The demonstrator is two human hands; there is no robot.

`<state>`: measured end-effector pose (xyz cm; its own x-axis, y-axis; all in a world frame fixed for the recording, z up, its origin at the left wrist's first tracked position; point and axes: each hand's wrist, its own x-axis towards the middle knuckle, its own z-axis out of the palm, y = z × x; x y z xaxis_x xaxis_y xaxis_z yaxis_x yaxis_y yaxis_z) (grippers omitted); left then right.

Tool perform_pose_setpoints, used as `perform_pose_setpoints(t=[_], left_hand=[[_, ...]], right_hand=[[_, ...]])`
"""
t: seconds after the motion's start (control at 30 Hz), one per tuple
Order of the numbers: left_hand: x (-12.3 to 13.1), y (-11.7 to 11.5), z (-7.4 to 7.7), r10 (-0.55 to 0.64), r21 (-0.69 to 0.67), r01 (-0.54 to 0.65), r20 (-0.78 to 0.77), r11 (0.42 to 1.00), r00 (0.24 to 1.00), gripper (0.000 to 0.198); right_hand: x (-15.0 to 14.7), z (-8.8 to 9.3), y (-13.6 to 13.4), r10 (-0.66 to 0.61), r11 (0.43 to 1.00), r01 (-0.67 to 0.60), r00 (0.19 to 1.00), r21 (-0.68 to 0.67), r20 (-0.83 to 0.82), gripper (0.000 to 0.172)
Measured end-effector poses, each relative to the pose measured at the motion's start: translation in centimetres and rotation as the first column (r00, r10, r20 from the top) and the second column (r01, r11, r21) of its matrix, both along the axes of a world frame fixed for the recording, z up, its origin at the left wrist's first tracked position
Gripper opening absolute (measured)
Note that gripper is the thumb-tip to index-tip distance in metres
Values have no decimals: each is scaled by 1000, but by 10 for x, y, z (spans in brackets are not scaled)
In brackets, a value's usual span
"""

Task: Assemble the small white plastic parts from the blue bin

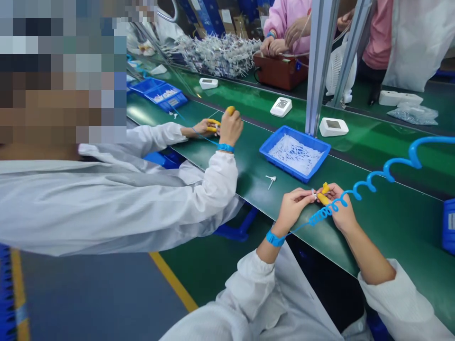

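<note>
White sleeves (398, 298) lie nearest, and beyond, over the tabletop (394, 225), the left hand (292, 207) pinches a small white piece (314, 194) between its fingers, best kept steady against the yellow-handled tool (323, 199) gripped by the right hand (340, 208).

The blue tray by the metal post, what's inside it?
Lots of thin white pieces lie heaped inside the blue tray. They cover most of its bottom, so anything underneath them can't be seen.
</note>
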<state>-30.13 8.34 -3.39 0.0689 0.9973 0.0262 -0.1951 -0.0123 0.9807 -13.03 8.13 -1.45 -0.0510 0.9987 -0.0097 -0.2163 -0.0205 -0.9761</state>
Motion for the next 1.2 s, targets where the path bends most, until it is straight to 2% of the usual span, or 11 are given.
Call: perform_pose_setpoints(t=[0.27, 0.47, 0.6, 0.73, 0.83, 0.9, 0.97, 1.07, 1.2], left_hand=[[-2, -1, 3, -12, 56, 18, -118, 998, 993, 19], [-2, -1, 4, 0, 63, 10, -144, 998, 990, 17], [-1, 3, 2, -15, 56, 21, -105, 998, 994, 20], [3, 2, 7, 3, 62, 2, -83, 998, 997, 29], [7, -4, 10, -3, 71, 10, -98, 997, 995, 38], [9, -3, 6, -23, 42, 23, -17, 999, 1000, 48], [9, 2, 0, -2, 18, 1, 26, 1000, 1000, 55], [9, 6, -5, 21, 14, -21, 26, 1000, 999, 55], [8, 2, -6, 10, 66, -14, 53, 998, 999, 51]], right_hand=[[-1, -2, 0, -27, 999, 28, 999, -39, 26, 47], [0, -1, -2, -25, 999, 27, 998, -30, 59, 47], [3, -3, 0, -40, 999, 44, 993, -31, 111, 48], [12, -9, -2, -22, 999, 27, 991, -41, 134, 48], [22, -20, -3, -57, 997, 65, 978, -37, 200, 50], [28, -30, 3, -128, 989, 139, 973, -43, 191, 56], [30, -39, 12, -140, 988, 149, 979, -51, 151, 62], [28, -43, 18, -182, 983, 185, 975, -15, 126, 66], [24, -39, 13, -205, 979, 206, 971, 3, 125, 63]])
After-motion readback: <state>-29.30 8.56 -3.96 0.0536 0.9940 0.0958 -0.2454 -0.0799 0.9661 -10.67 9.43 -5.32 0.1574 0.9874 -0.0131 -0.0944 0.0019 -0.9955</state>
